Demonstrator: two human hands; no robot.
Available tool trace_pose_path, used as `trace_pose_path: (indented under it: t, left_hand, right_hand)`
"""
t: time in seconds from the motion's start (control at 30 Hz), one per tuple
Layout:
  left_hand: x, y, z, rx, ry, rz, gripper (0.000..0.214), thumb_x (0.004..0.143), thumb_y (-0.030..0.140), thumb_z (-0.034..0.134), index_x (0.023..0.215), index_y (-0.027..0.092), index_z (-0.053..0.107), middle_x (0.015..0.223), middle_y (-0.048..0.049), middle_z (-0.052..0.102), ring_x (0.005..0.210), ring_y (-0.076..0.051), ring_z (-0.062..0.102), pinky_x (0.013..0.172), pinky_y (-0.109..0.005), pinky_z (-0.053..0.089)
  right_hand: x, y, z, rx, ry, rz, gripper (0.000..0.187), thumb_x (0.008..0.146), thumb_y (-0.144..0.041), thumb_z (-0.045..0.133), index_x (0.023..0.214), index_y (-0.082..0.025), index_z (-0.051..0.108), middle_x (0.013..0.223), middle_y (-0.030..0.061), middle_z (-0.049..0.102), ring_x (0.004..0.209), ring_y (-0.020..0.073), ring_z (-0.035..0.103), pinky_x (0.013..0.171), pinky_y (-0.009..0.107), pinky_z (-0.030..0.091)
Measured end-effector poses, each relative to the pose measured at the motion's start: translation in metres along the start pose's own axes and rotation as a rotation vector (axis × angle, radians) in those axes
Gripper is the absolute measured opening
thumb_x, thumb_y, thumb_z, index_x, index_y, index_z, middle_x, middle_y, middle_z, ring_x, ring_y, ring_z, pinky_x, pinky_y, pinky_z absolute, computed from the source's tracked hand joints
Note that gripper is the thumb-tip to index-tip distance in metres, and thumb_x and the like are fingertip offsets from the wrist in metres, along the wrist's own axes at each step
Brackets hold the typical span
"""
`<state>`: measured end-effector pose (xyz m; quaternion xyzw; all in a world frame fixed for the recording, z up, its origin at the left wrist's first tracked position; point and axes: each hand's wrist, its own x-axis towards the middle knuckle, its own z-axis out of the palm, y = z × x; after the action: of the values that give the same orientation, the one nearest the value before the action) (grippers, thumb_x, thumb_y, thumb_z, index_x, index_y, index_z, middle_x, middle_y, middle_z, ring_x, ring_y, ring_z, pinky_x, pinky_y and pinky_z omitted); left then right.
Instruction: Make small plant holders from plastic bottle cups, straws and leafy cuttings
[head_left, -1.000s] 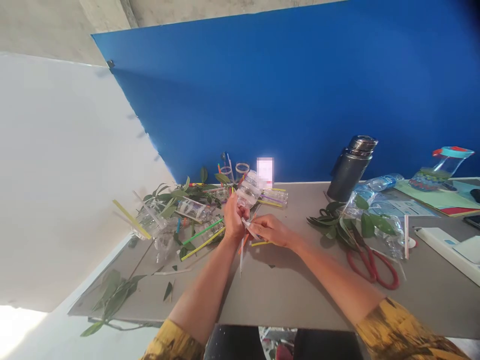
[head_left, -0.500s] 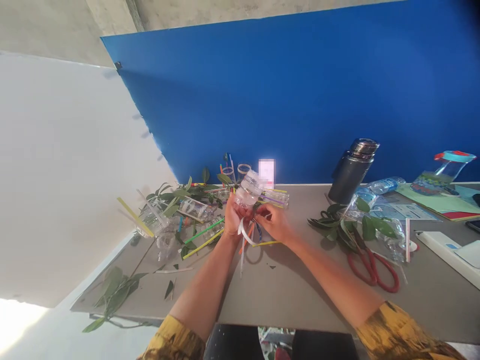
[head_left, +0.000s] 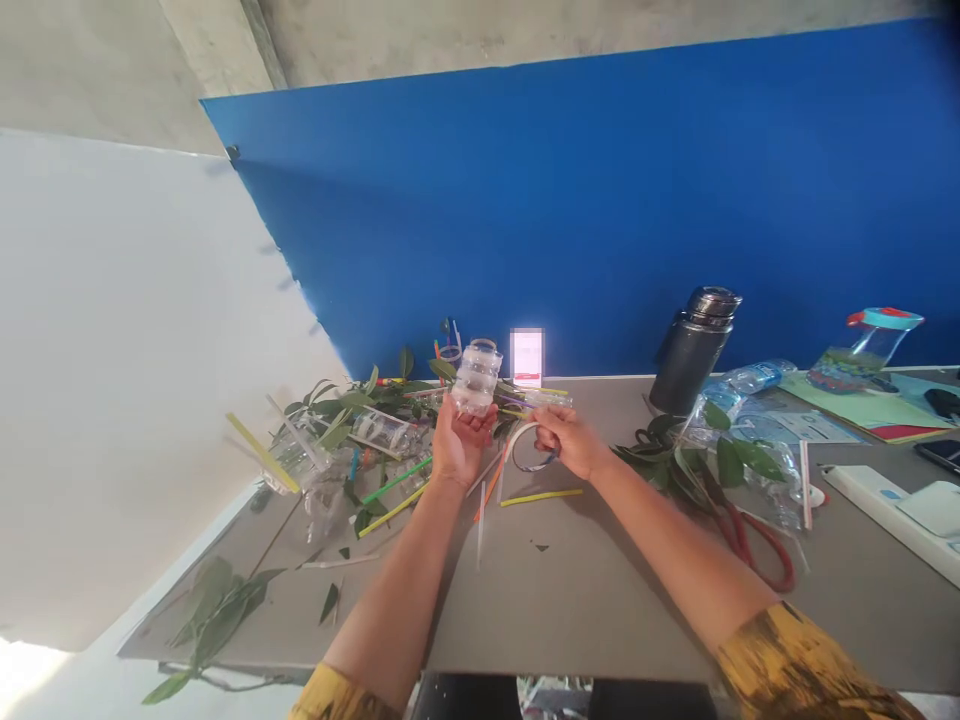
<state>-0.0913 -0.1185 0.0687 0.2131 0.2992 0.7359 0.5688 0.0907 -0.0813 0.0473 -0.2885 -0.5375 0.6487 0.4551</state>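
A short cylinder of clear, ribbed plastic (head_left: pixel 477 380), its wall swelling in rounded bands, is raised slightly tilted above the middle of the table (head_left: pixel 585 590); its lower end rests in the grasp of the left hand (head_left: pixel 459 450), palm up and fingers curled; the right hand (head_left: pixel 574 442), near it, pinches a thin, smooth ring (head_left: pixel 535 467), white along one part and dark along another, apart from the cylinder. Slim straws lie beneath, one yellow (head_left: pixel 541 496), one orange (head_left: pixel 487 495), one whitish (head_left: pixel 481 530); left of the hands, a green straw (head_left: pixel 397 480) slants among see-through bottle pieces (head_left: pixel 386 430) and glossy oval leaves (head_left: pixel 330 410), crowding that side; a limp leafy sprig (head_left: pixel 225 610) overhangs the front edge. On the right stands a dark matte flask (head_left: pixel 690 360) with a shiny metal cap; before it, more leaves (head_left: pixel 731 460) overlap scissors (head_left: pixel 776 560) with red looped handles, partly hidden by the right forearm; beyond are a crumpled bottle (head_left: pixel 757 376) and a clear jug (head_left: pixel 862 350) with a turquoise lid; a flat blue panel (head_left: pixel 570 200) closes off the back.
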Motion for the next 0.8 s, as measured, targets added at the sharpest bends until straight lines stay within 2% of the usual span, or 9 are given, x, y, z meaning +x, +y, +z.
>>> trace_pose_path:
  t: [0.1,0.2,0.3,0.53,0.7,0.8]
  left_hand:
    - [0.005,-0.008,-0.005,0.06,0.092,-0.041,0.029,0.091,0.045,0.07,0.097,0.017,0.067,0.085,-0.0082,0.074,0.081,-0.022,0.075,0.072,-0.032,0.059]
    - [0.006,-0.019,-0.01,0.191,0.067,-0.059,0.026,0.084,0.039,0.079,0.088,0.018,0.064,0.077,-0.0045,0.072,0.074,-0.02,0.073,0.07,-0.031,0.059]
    - [0.005,-0.026,-0.012,0.312,0.023,-0.005,0.032,0.076,0.037,0.087,0.09,0.019,0.064,0.073,-0.0002,0.069,0.066,-0.015,0.068,0.066,-0.028,0.056]
    - [-0.001,-0.025,-0.008,0.463,0.092,0.164,0.044,0.07,0.036,0.091,0.103,0.018,0.067,0.08,-0.0013,0.071,0.068,-0.015,0.069,0.065,-0.027,0.055]
    - [-0.002,-0.021,-0.007,0.343,0.011,0.068,0.043,0.069,0.044,0.091,0.093,0.017,0.068,0.078,-0.0013,0.071,0.068,-0.015,0.068,0.067,-0.029,0.057]
    - [-0.001,-0.019,-0.008,0.252,-0.013,0.01,0.04,0.069,0.043,0.091,0.089,0.017,0.067,0.076,-0.001,0.072,0.067,-0.015,0.069,0.067,-0.028,0.057]
  right_hand:
    - [0.005,-0.01,-0.011,0.13,0.081,-0.115,0.048,0.065,-0.059,0.088,0.082,-0.02,0.065,0.062,-0.0044,0.053,0.057,0.0114,0.045,0.059,0.029,0.04]
    - [0.005,-0.019,-0.017,0.182,0.123,-0.189,0.047,0.063,-0.055,0.09,0.086,-0.023,0.064,0.065,-0.0041,0.055,0.058,0.0118,0.045,0.061,0.03,0.042]
    - [0.005,-0.022,-0.019,0.11,0.179,-0.261,0.046,0.066,-0.058,0.086,0.088,-0.024,0.063,0.066,-0.0031,0.057,0.06,0.0136,0.047,0.063,0.032,0.044]
    - [0.009,-0.018,-0.033,-0.074,0.294,-0.375,0.035,0.079,-0.053,0.075,0.092,-0.022,0.068,0.073,0.0,0.064,0.067,0.0148,0.054,0.067,0.031,0.045]
    - [0.008,-0.02,-0.038,-0.181,0.35,-0.397,0.03,0.082,-0.048,0.073,0.093,-0.02,0.07,0.073,0.0017,0.069,0.069,0.0158,0.056,0.071,0.031,0.046]
    - [0.008,-0.022,-0.039,-0.209,0.359,-0.398,0.027,0.083,-0.045,0.072,0.093,-0.02,0.07,0.072,0.0019,0.07,0.07,0.0162,0.057,0.072,0.031,0.046]
